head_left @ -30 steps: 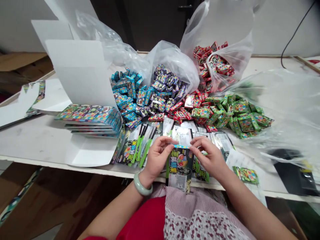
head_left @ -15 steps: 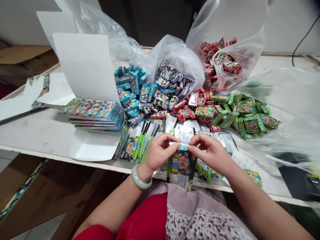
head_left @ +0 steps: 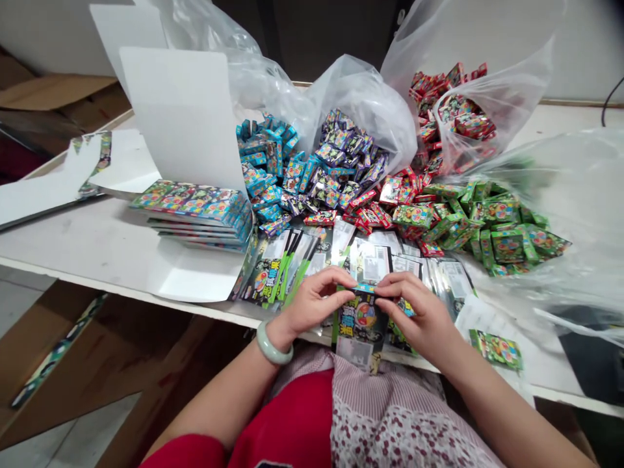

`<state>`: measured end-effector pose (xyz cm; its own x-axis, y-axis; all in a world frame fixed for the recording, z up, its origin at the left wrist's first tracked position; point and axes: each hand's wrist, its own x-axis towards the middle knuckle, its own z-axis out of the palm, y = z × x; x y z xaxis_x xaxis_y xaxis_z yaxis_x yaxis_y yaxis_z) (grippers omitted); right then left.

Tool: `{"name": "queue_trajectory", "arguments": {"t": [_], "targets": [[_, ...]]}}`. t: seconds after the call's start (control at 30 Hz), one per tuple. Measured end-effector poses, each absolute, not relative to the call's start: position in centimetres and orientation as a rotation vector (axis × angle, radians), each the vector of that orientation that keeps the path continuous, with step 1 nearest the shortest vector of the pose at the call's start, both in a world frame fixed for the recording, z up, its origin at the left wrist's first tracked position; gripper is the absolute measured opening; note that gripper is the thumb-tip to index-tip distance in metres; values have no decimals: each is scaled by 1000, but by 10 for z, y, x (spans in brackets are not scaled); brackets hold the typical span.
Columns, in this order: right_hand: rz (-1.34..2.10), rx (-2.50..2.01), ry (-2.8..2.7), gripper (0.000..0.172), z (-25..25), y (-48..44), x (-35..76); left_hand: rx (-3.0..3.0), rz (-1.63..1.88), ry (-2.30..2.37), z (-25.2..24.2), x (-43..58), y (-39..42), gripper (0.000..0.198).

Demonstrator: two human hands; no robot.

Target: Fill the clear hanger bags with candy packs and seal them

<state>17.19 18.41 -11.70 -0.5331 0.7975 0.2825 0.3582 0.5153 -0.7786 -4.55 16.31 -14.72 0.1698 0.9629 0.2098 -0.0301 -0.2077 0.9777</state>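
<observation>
Both hands pinch the top edge of a black printed plastic pouch [head_left: 364, 320], which hangs down over the table's front edge near my lap. My left hand [head_left: 319, 296] grips its left top corner between thumb and fingers. On the opposite corner, my right hand [head_left: 414, 309] is closed in the same way. A narrow blue printed strip [head_left: 365, 288] shows at the pouch's top between my fingertips; what it belongs to is partly hidden. Under and around my hands lie several similar flat pouches [head_left: 266, 276], some with green edges and clear parts.
Small candy boxes lie heaped behind the pouches: blue [head_left: 263, 169], purple [head_left: 331, 149], red [head_left: 390, 192] and green [head_left: 502, 224], beside clear plastic bags [head_left: 361, 84]. An open white carton [head_left: 185, 117] with stacked printed packs [head_left: 195, 205] stands left. A green pack [head_left: 496, 349] lies right on paper.
The view has shifted, so the table's contents appear further right. Both hands still pinch the pouch's top; the pale edge between them has given way to a blue strip.
</observation>
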Motion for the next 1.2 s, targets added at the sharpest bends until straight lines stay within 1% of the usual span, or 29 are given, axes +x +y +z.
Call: {"name": "queue_trajectory", "arguments": {"t": [0.13,0.23,0.3,0.4,0.43,0.47,0.57,0.6,0.67,0.73,0.8,0.87,0.9,0.93,1.07,1.2], "targets": [[851,-954,-1982,12,-127,179,170,1463,1282,969,-150,-40,162,7],[855,-943,-1909,13,-129,178,169,1484,1246,993,-148,-39,160,7],[882,-922,-1891,12,-131,178,170,1437,1216,1053,-147,-39,159,14],[902,-895,-1891,12,-134,180,172,1355,1206,1114,-148,-37,158,33],[898,-890,-1892,12,-136,181,172,1361,1208,1121,-149,-36,158,36],[892,-889,-1894,11,-137,181,172,1392,1205,1123,-149,-35,159,34],[866,-926,-1880,9,-137,180,168,1544,1193,1125,-148,-33,163,13],[861,-936,-1871,9,-136,179,168,1585,1191,1133,-147,-33,165,9],[890,-937,-1859,13,-135,178,171,1630,1199,1163,-145,-33,168,8],[960,-972,-1804,24,-137,181,186,1657,1206,1208,-145,-34,172,8],[961,-1158,-1717,28,-145,186,218,1661,1215,1257,-148,-35,178,7],[820,-1508,-1636,21,-155,190,265,1639,1228,1306,-151,-35,183,5],[704,-1733,-1614,19,-160,191,291,1625,1236,1324,-151,-34,185,4],[626,-1863,-1573,20,-165,191,316,1616,1236,1338,-152,-32,185,4],[495,-2124,-1531,20,-183,189,387,1587,1219,1395,-150,-25,185,7],[474,-2245,-1516,16,-197,183,404,1513,1199,1472,-150,-22,183,6]]}}
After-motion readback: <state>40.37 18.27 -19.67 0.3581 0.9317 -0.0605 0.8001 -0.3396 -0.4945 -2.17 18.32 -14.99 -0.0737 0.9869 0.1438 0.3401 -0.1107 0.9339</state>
